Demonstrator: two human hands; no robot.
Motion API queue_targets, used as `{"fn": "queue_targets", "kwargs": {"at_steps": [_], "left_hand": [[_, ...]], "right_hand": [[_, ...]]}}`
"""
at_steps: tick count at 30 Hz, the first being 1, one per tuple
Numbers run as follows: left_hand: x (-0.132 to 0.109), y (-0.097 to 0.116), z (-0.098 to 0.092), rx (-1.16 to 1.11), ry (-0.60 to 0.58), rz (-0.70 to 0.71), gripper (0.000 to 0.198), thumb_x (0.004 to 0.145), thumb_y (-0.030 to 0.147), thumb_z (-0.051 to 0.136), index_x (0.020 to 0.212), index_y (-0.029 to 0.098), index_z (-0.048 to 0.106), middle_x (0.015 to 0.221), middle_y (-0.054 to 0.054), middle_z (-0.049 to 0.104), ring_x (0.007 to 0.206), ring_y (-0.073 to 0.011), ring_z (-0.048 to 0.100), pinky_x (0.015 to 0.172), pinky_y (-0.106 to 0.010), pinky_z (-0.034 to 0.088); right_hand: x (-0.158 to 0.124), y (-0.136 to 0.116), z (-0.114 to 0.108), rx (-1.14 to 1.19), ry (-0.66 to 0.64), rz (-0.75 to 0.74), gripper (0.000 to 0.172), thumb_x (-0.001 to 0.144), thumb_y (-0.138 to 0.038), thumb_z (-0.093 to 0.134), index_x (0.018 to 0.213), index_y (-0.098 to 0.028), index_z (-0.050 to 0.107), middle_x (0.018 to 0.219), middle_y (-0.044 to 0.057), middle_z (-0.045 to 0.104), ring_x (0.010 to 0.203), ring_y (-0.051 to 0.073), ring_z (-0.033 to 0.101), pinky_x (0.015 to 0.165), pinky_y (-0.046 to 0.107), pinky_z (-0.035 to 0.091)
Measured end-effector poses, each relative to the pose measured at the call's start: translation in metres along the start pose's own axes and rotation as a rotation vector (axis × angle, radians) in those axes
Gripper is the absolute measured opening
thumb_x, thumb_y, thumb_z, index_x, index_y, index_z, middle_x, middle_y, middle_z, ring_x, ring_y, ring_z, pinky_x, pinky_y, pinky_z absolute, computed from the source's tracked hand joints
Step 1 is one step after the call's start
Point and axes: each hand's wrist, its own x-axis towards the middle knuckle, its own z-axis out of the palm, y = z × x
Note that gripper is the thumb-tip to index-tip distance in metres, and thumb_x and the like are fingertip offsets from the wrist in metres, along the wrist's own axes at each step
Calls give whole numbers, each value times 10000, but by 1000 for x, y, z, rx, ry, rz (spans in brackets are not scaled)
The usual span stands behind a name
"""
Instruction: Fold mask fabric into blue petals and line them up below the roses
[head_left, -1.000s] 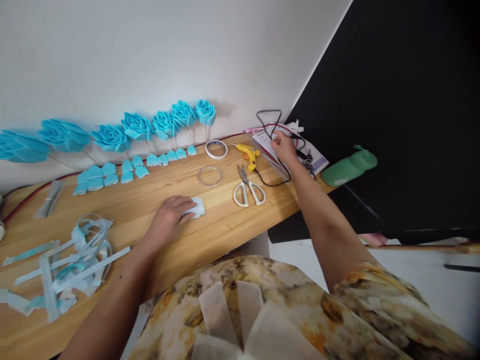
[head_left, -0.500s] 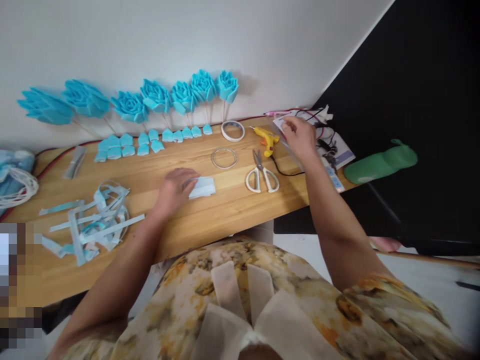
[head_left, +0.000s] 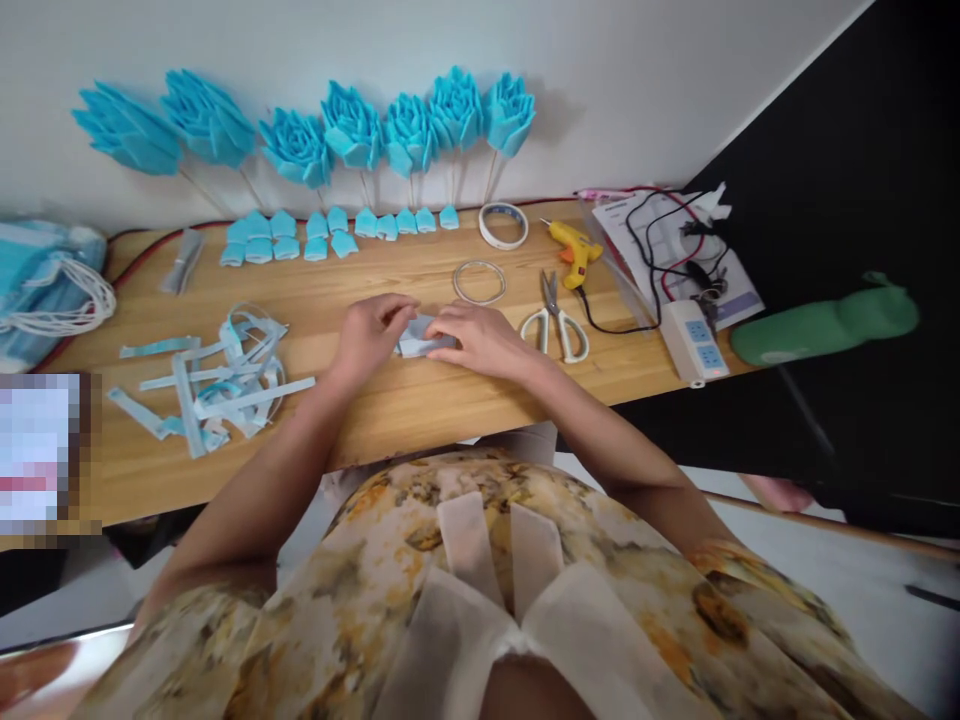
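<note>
A small pale blue folded piece of fabric [head_left: 421,337] lies at the middle of the wooden table, between my two hands. My left hand [head_left: 375,335] pinches its left side, thumb and fingers together. From the right, my right hand [head_left: 476,340] has its fingers closed on the other side and covers part of it. White-handled scissors [head_left: 555,318] lie just right of my right hand. A thin ring [head_left: 479,283] and a roll of white tape [head_left: 503,227] sit beyond it. Left of my left hand is a heap of cut pale blue strips [head_left: 232,385].
Several blue fabric flowers [head_left: 352,125] on sticks lean against the wall, with small folded blue petals [head_left: 259,250] in rows before them. A yellow glue gun [head_left: 574,255], power strip [head_left: 694,340], papers [head_left: 731,280] and green bottle [head_left: 825,325] are right. Bagged blue masks [head_left: 45,290] lie left.
My right hand has come left from above the papers and taken hold of the fabric piece. My left hand stays at the piece, its fingers now pinching the edge. The view has shifted.
</note>
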Motion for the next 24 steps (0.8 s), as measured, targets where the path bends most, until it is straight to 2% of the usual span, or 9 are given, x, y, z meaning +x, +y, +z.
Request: {"fn": "queue_targets", "kwargs": {"at_steps": [2,5,9,13,19,24], "left_hand": [[-1,2,0,35,-39,21,240,936,288,601,1016,156,785,999,-81,805,889,-200,730,834,-307,552],[-1,3,0,54,-66,13,237,935,257,590,1030,159,784,1005,-70,804,920,-204,735,864,-308,558],[-1,1,0,8,-47,-46,257,944,255,566,1060,162,777,994,-60,799,885,-182,731,835,-284,572],[0,-1,0,16,-10,-38,285,945,260,558,1092,146,774,1051,-76,800,892,-177,729,863,-297,574],[0,3,-4,109,-8,-13,268,937,270,554,1030,184,791,1106,-70,809,994,-202,732,916,-308,556],[-1,5,-4,87,-16,-84,283,950,301,547,1055,188,784,1110,-64,810,1000,-207,736,920,-308,550]], "right_hand": [[-1,-1,7,-68,-3,-14,225,969,-316,671,1174,-240,723,1202,79,730,1119,273,615,857,355,458],[-5,1,17,-123,23,-7,220,1004,-255,575,1143,-234,745,1195,85,738,1125,274,618,888,373,477],[-12,4,22,-58,79,10,281,1026,-235,491,1095,-245,764,1167,62,759,1112,246,644,945,367,492],[-15,8,24,25,126,-11,311,1053,-283,466,1036,-229,771,1124,76,772,1101,245,659,982,390,500],[-14,19,35,109,239,-80,200,996,-241,567,897,-216,739,1010,66,784,983,237,689,915,384,524],[-15,24,38,132,284,-119,177,973,-205,563,938,-220,735,1018,59,799,998,238,707,922,398,539]]}}
